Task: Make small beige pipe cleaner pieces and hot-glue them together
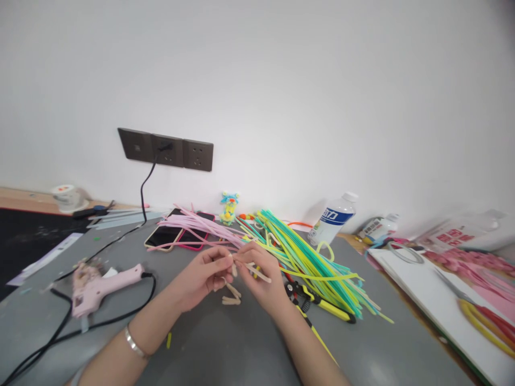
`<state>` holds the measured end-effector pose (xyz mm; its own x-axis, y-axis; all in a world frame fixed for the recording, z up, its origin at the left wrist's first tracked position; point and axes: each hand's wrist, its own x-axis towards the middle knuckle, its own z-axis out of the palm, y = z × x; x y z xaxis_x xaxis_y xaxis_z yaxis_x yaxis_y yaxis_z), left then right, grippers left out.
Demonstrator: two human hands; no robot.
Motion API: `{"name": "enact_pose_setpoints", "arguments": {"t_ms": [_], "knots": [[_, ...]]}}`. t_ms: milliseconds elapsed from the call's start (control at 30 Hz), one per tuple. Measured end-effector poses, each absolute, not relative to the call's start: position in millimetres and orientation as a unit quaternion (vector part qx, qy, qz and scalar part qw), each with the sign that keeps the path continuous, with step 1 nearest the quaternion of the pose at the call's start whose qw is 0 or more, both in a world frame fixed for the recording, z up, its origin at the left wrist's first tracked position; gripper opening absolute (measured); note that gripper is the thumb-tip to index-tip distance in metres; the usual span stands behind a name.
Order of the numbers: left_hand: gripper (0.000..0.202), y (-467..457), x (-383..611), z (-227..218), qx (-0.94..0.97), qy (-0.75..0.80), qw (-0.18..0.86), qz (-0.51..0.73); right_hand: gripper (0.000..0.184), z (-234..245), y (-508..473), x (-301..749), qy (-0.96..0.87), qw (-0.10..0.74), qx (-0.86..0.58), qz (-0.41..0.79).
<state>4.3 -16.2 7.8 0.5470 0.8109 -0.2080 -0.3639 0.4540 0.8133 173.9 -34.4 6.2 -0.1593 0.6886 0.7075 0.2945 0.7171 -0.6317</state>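
Observation:
Near the middle of the grey table my left hand and my right hand meet, fingertips almost touching. Both are closed in a pinch on a beige pipe cleaner, whose free end sticks out past my right fingers. Part of it is hidden by the fingers. Just below, on the table, lie short bent beige pipe cleaner pieces. A bundle of pink pipe cleaners lies behind my hands, and a green and yellow bundle is to the right. Yellow-handled pliers rest beside my right wrist.
A pink glue gun with a black cord sits at left. Two phones lie under the pink bundle. A small blue and yellow figure and a bottle stand by the wall. Scissors lie on white paper at right.

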Motion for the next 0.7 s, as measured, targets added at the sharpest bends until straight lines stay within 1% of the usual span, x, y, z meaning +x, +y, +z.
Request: {"name": "enact_pose_setpoints", "arguments": {"t_ms": [233,367,467,567,700], "knots": [[0.035,-17,7,13,0.394,0.309,0.769,0.397,0.019,10,-37,171,-0.724,0.57,-0.338,0.19],[0.03,-16,6,11,0.453,0.314,0.715,0.431,0.018,7,-34,171,-0.7,0.577,-0.356,0.226],[0.025,-15,6,9,0.523,0.321,0.639,0.464,0.017,4,-31,171,-0.662,0.583,-0.369,0.292],[0.017,-13,4,5,0.593,0.333,0.545,0.49,0.021,1,-29,169,-0.617,0.586,-0.369,0.373],[0.007,-12,-2,3,0.71,0.334,0.364,0.502,0.024,-2,-27,167,-0.552,0.575,-0.371,0.476]]}}
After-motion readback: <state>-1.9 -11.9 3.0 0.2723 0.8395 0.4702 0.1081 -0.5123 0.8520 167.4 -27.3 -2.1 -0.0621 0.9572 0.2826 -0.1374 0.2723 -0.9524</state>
